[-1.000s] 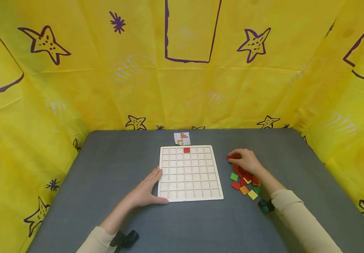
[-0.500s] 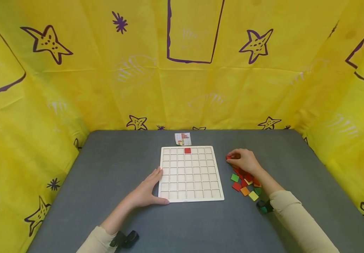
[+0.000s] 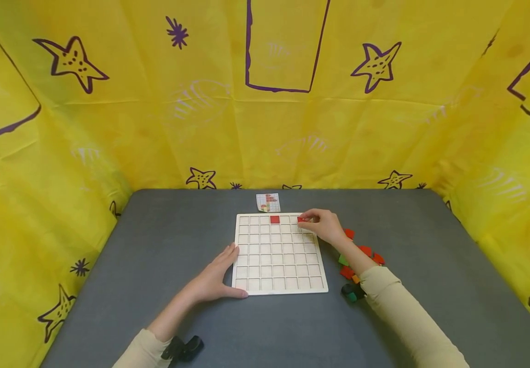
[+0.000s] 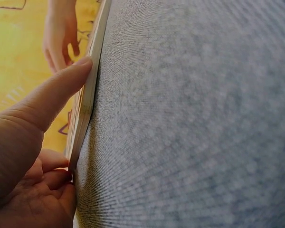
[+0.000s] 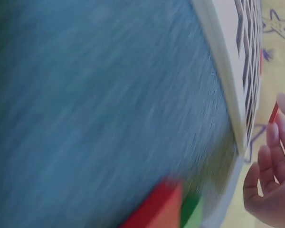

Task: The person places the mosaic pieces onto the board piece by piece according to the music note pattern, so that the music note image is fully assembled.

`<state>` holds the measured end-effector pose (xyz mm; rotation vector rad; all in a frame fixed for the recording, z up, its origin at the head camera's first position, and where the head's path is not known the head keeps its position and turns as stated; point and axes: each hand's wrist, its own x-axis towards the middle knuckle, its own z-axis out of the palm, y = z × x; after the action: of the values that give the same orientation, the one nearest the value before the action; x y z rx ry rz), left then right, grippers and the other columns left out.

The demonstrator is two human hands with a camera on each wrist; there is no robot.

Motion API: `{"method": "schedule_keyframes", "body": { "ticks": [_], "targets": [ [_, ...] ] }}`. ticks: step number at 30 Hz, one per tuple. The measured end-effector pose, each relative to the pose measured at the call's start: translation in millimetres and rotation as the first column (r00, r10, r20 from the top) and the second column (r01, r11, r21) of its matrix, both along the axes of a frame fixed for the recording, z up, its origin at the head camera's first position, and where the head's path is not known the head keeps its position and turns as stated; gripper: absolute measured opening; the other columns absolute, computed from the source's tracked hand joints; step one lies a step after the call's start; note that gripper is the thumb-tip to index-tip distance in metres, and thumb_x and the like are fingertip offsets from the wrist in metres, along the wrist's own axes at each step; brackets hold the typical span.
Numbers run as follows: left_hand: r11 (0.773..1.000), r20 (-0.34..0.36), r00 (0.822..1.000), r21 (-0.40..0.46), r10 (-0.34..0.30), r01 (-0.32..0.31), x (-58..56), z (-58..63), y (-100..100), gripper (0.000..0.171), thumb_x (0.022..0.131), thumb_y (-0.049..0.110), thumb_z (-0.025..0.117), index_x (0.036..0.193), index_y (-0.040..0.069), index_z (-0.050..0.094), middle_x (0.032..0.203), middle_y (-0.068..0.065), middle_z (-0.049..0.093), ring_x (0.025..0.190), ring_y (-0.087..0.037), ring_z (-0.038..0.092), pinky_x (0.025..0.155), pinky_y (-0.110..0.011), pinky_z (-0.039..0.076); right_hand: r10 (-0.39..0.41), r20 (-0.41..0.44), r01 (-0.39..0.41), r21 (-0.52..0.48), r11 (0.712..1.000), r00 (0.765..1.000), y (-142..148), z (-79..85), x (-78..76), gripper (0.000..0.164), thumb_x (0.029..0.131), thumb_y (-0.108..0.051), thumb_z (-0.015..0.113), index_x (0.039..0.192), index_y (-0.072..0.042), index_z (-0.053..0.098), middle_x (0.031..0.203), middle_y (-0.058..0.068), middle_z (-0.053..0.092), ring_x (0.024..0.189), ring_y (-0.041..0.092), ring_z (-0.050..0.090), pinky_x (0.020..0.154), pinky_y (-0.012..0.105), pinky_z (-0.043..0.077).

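A pale wooden grid board (image 3: 271,259) lies on the table with a red square tile (image 3: 274,219) set in its top row. My left hand (image 3: 213,280) rests at the board's near left corner, fingers along the left edge and thumb (image 4: 66,88) against the front edge. Between thumb and fingertips, my right hand (image 3: 324,225) pinches a second red tile (image 3: 301,220) over the board's far right corner. The right wrist view shows this piece (image 5: 274,113) edge-on. Part of the board's right side is covered by the right hand.
Several loose red, green and orange tiles (image 3: 346,272) lie right of the board, partly hidden beneath the right forearm. A small printed card (image 3: 268,202) sits behind the board on the grey table (image 3: 177,230). A yellow patterned cloth (image 3: 265,138) encloses the back and sides.
My right hand has moved left from the tile pile to above the board, carrying the red tile. The left hand has stayed at the board's corner.
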<state>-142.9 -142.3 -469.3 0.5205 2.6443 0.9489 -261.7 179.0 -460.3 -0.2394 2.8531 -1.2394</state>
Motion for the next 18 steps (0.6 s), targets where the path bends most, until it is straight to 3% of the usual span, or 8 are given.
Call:
{"method": "schedule_keyframes", "body": {
  "ticks": [8,18],
  "targets": [
    [1.0,0.0,1.0,-0.012,0.005,-0.005,0.9,1.2,0,0.113,0.066,0.048,0.083,0.15,0.002,0.023,0.159,-0.014,0.013,0.147,-0.032,0.011,0.114,-0.053,0.019,0.028,0.023,-0.029,0.037,0.999,0.999,-32,-3.5,-14.7,0.023,0.08,-0.033,0.076,0.097,-0.017,0.073,0.084,-0.001,0.067,0.075,0.017,0.055,0.067,0.029,0.043],
    [1.0,-0.016,1.0,0.003,-0.016,0.016,-0.2,-2.7,-1,0.112,0.066,0.047,0.083,0.149,-0.001,0.023,0.158,-0.017,0.014,0.146,-0.034,0.012,0.113,-0.054,0.02,0.048,0.062,-0.051,0.044,0.998,0.997,-43,-3.4,-20.0,0.023,0.079,-0.03,0.077,0.096,-0.016,0.073,0.09,0.001,0.068,0.084,0.018,0.059,0.074,0.034,0.048]
  ]
}}
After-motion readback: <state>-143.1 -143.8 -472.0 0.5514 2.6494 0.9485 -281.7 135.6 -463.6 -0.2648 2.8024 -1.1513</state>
